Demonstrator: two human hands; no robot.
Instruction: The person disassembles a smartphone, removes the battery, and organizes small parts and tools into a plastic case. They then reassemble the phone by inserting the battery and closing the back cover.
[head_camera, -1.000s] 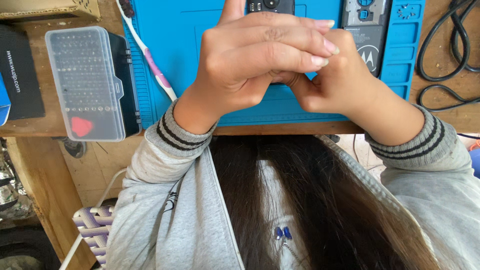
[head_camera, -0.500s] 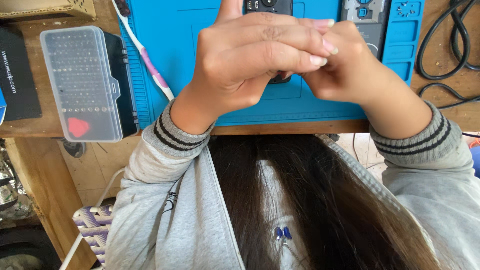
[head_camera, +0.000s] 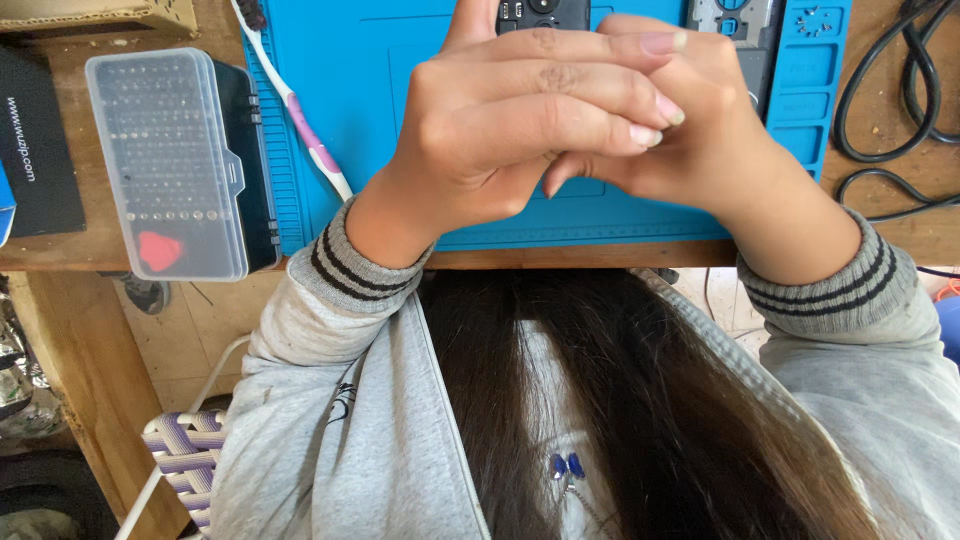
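Hands (head_camera: 600, 130) higher; bit case (head_camera: 170, 165) left.

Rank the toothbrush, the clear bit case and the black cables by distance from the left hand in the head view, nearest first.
Measured from the left hand:
1. Toothbrush, just to its left on the blue mat.
2. Clear bit case, farther left, on the wooden bench.
3. Black cables, far right, beyond the right hand.

Clear plastic bit case (head_camera: 175, 165) beside black flat box (head_camera: 35, 150), left.
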